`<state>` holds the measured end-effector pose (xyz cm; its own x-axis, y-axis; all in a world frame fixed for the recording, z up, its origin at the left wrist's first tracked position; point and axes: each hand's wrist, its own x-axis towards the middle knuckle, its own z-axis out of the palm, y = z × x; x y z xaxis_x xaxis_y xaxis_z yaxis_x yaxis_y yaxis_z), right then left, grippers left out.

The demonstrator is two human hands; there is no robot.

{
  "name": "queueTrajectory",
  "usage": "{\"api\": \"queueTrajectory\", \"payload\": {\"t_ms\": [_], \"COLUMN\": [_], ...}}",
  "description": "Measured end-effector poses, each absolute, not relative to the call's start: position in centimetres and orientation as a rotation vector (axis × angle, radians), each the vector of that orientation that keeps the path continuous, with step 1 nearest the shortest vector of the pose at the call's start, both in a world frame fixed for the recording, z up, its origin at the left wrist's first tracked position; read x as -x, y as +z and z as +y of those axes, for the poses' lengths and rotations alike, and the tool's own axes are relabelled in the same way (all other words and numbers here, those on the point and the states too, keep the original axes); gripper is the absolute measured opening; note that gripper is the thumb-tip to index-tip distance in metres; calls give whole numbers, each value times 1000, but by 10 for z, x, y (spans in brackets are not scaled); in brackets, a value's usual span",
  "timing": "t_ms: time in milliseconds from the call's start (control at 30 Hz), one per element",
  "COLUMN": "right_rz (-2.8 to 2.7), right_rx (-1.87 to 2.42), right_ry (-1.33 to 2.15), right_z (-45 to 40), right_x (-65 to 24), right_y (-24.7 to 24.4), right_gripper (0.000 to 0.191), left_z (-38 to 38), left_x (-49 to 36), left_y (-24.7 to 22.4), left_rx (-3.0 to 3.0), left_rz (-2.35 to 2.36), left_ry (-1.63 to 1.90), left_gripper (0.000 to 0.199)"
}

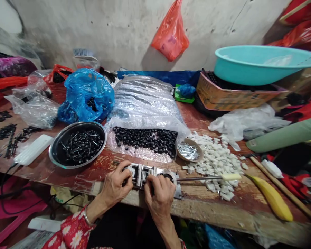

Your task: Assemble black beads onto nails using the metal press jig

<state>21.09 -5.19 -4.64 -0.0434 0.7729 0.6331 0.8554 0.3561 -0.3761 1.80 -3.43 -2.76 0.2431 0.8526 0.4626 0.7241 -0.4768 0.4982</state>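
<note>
My left hand (115,183) and right hand (159,197) are both gripping a small metal clamp (142,174) on the wooden bench (202,204). Ahead and left of them, a steel bowl (79,123) is holding pin-studded black beads (bit of a jumble), straight ahead a clear plastic bag (145,103) is holding more beads, and ahead-right a little dish (182,157) is holding pins.

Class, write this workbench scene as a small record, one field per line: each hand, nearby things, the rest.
left hand: gripping a metal jig
right hand: gripping the same jig
nearby things: white blocks, metal rod, dish of pins
rest: steel bowl of black beads, plastic bag of black beads, turquoise basin
</note>
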Motion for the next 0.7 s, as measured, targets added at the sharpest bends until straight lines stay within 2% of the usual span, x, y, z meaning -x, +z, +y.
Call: {"api": "queueTrajectory", "payload": {"t_ms": [467, 700], "right_rz": [-1919, -1906], "right_rx": [1446, 1291], "right_ry": [-27, 315], "right_z": [-53, -41], "right_x": [-218, -243], "right_y": [-35, -15], "right_gripper": [11, 9], "left_z": [-33, -29], "left_x": [-10, 0], "left_y": [-27, -23], "left_rx": [-2319, -2268], "left_rz": [1386, 1223], "left_ry": [1082, 1210], "left_gripper": [10, 11]}}
